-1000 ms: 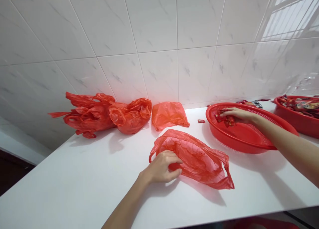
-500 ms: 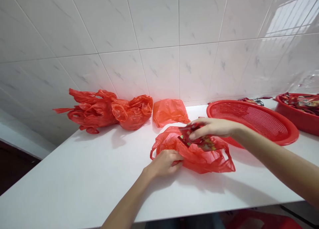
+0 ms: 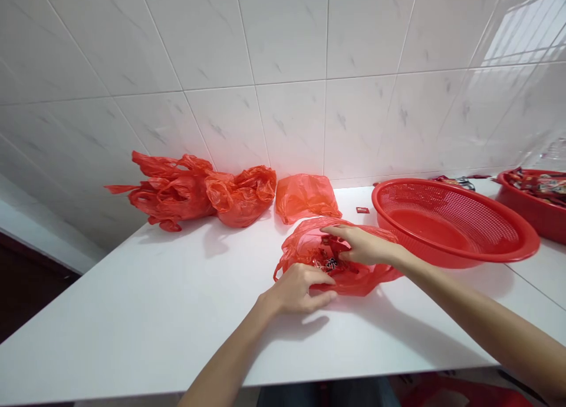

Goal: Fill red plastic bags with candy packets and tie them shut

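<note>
Your left hand (image 3: 300, 290) clenched the edge of a red plastic carrier bag (image 3: 358, 283), spreading its mouth open on the tabletop (image 3: 132, 318); your right hand (image 3: 365, 246) lay over printed red packets (image 3: 331, 264) inside the bag; whether it grasped any, I cannot tell.

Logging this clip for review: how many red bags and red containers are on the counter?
Bags: 4 (far-left bunch, counted as one though it may hold more; middle bag; flat bag; front bag)
Containers: 2 (mesh basket; tub)
Total: 6
</note>
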Demonstrator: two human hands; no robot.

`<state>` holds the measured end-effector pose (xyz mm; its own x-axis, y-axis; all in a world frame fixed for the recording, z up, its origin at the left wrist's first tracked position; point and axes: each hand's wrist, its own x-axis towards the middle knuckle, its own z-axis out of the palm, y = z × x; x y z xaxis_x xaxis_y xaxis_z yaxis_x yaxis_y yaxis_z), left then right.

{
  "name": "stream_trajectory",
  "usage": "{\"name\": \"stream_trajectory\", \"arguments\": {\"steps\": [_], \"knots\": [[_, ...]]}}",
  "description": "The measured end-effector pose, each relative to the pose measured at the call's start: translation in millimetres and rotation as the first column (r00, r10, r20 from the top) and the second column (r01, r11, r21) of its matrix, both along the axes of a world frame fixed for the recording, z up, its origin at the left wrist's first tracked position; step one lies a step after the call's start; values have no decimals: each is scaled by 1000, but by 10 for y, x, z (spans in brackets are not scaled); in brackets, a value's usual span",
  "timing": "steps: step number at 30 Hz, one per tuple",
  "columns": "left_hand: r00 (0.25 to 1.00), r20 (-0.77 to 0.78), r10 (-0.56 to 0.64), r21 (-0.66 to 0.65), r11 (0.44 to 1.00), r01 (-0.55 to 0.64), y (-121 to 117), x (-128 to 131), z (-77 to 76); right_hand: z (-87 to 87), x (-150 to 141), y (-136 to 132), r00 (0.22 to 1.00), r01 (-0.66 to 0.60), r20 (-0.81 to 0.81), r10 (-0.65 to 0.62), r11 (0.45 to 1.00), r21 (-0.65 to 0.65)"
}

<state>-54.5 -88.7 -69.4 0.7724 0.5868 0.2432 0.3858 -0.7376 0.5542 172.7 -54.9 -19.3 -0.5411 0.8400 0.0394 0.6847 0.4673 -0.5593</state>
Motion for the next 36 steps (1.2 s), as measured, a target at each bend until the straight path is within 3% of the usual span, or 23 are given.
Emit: {"name": "stream_trajectory", "arguments": {"steps": [4,11,18,23,26,28,31,36], "knots": [[997,40,66,-23,998,-65,17,17,5,-190,88,-35,999,30,38,-32,999,35],[974,48,224,-18,975,-223,87,130,-74,-329,106,-199,994,101,-47,-99,994,41],[964,-27,264,-91,960,-265,162,181,-158,-467,65,-191,910,379,-229,-346,918,119],[919,-26,394,-95,914,-394,212,182,-208,-530,50,-131,860,395,-388,-331,914,95],[920,-3,392,-116,914,-390,234,178,-238,-570,66,-46,836,364,-456,-305,930,45],[929,17,370,-133,922,-364,242,178,-241,-602,74,11,864,326,-413,-289,945,21],[929,29,369,-170,918,-359,243,179,-215,-653,62,55,936,301,-210,-284,952,51],[886,10,464,-263,856,-446,244,181,-171,-720,18,31,950,308,-91,-299,945,107]]}}
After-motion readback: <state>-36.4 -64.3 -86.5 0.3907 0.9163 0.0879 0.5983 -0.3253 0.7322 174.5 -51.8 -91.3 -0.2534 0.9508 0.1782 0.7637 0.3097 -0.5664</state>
